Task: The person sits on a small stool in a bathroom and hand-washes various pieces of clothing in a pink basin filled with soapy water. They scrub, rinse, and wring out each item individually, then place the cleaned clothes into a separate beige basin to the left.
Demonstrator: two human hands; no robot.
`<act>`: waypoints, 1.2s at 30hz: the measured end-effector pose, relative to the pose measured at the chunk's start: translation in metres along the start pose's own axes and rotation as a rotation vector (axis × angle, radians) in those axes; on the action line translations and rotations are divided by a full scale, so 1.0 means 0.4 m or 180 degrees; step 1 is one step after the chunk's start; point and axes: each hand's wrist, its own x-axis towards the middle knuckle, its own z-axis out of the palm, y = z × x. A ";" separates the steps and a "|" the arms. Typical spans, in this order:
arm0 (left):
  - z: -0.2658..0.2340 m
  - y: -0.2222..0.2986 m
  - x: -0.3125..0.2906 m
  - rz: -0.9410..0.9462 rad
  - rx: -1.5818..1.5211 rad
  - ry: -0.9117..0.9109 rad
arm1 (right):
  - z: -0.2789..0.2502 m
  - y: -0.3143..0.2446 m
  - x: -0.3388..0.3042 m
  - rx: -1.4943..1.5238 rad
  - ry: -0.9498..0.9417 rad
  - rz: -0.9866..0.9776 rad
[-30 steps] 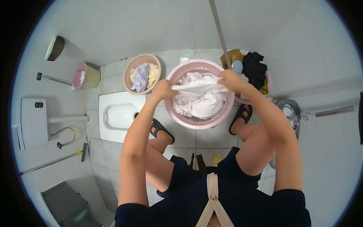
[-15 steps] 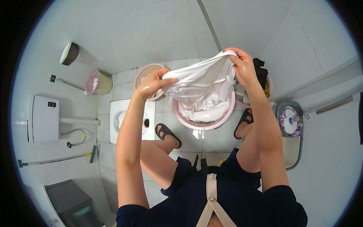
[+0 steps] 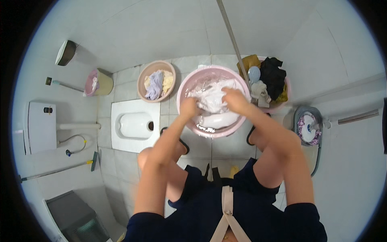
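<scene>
A pink basin [image 3: 182,85] of water stands on the tiles in front of me. In it lies a wet white garment [image 3: 215,99], partly under the water. My left hand [image 3: 189,108] is down at the basin's left side, fingers curled closed on the cloth. Over the right part of the basin, my right hand [image 3: 236,100] pinches a bunched fold of the same garment. Slight blur softens both hands, and the left fingertips are partly hidden. A smooth white bulge, its kind unclear, shows in the basin's near part.
A beige basin [image 3: 140,86] holds lavender and cream clothes. At right, another pink basin [image 3: 288,90] carries dark, mustard and grey clothes; a shower head [image 3: 254,74] hangs nearby on its hose. A squat toilet [image 3: 115,141] is left, a mop bucket [image 3: 296,117] right.
Both hands have come down from holding the white garment stretched above the basin. The garment now lies in the water, bunched between them.
</scene>
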 end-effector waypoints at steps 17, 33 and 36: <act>0.303 -0.084 0.162 -0.0755 0.0534 0.0615 | 0.470 -0.001 0.276 0.0484 0.2147 0.0503; -0.364 0.235 -0.093 0.0292 -0.3371 0.1517 | -0.139 -0.003 0.035 0.0941 -0.0061 0.0229; -0.552 0.376 -0.193 0.0647 -0.3896 0.1518 | -0.190 -0.009 -0.043 0.1563 0.0593 0.0114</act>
